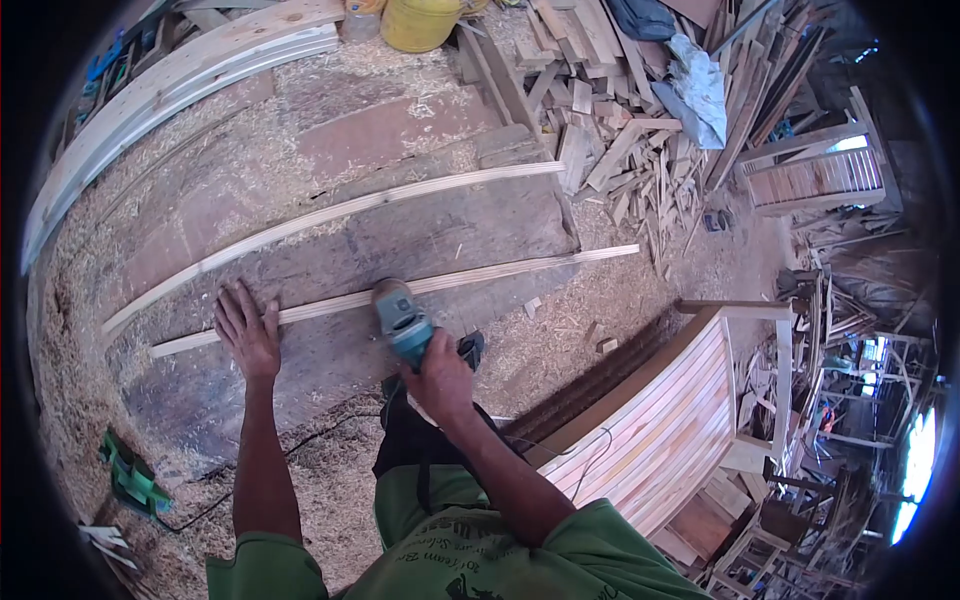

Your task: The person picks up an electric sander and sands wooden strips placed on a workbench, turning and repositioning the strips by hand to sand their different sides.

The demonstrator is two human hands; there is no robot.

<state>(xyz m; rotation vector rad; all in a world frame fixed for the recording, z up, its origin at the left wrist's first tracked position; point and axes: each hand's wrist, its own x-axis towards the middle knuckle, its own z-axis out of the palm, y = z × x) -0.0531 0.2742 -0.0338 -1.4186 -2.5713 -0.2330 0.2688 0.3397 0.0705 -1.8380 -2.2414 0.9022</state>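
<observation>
Wood shavings litter the floor (pixel 335 490). Offcuts (pixel 610 140) lie heaped at one o'clock, a yellow container (pixel 415 24) near twelve. A slatted wooden furniture piece (pixel 655 425) stands at four; farther out, a bright opening (pixel 916 470) glares amid dimness.

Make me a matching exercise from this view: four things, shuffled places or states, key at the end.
Things:
1. left hand
2. right hand
3. yellow container
4. green object

Places or states:
A. at the picture's top edge
B. laid flat over the nearer wood strip
C. at lower left, amid wood shavings
D. wrapped around the teal power tool

Pairs: 1-B, 2-D, 3-A, 4-C
</observation>
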